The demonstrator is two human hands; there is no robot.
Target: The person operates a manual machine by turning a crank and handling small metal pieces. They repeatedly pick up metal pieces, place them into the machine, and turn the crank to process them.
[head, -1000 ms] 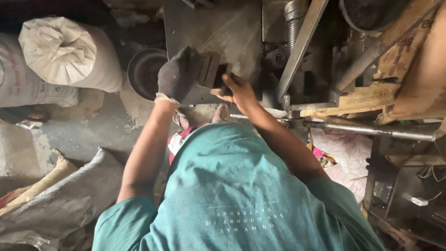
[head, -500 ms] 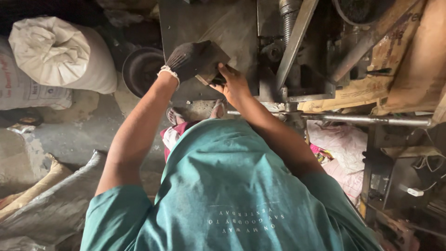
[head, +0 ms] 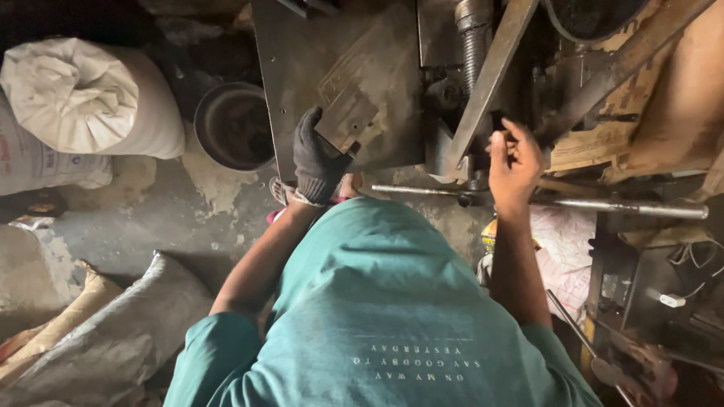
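1. The left hand, in a dark knit glove, rests at the near edge of a grey steel plate, the flat table of a machine.
2. Its fingers are curled round a small metal block that lies tilted on the plate; thumb and fingers touch the block's near side.
3. The right hand is bare and raised at the machine's right side, well apart from the block.
4. Its fingers are bent inward, tips close together near a dark part of the machine; whether they pinch anything I cannot tell.
5. A slanted steel bar runs from top right down to just left of the right hand.
6. A threaded screw stands upright beside that bar.
7. A long round rod lies crosswise below the right hand, passing behind the wrist.
8. A dark round pan sits on the floor just left of the plate.
9. A tied white sack lies further left; more sacks lie at lower left.
10. The person wears a teal shirt.
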